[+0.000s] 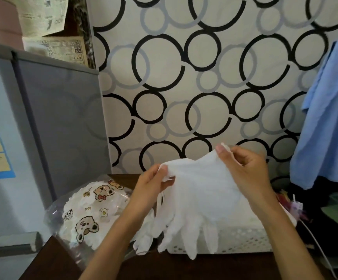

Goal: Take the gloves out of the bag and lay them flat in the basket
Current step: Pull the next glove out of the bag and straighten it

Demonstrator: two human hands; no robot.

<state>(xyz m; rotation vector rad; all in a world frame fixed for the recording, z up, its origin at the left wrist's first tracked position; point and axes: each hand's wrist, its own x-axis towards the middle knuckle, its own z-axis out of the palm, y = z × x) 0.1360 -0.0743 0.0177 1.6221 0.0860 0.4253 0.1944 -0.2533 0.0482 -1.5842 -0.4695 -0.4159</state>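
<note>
Pinching the cuff of a white glove (200, 190), both hands held it up in the lower middle of the frame. The left hand (152, 186) gripped the cuff's left corner between thumb and fingers; the right hand (245, 170) gripped the right corner, higher up. The glove hung spread between them, its fingers pointing down over the near wall of a white perforated basket (242, 239) at lower right. More white gloves (143, 237) dangled below the left wrist, just left of the basket. A clear bag (87, 211) holding bear-print cloth lay at lower left on a dark table (164, 267). Behind stood a wall with black and grey rings (194, 67), a grey cabinet (59, 122) at left and blue cloth (329, 118) at right.
</note>
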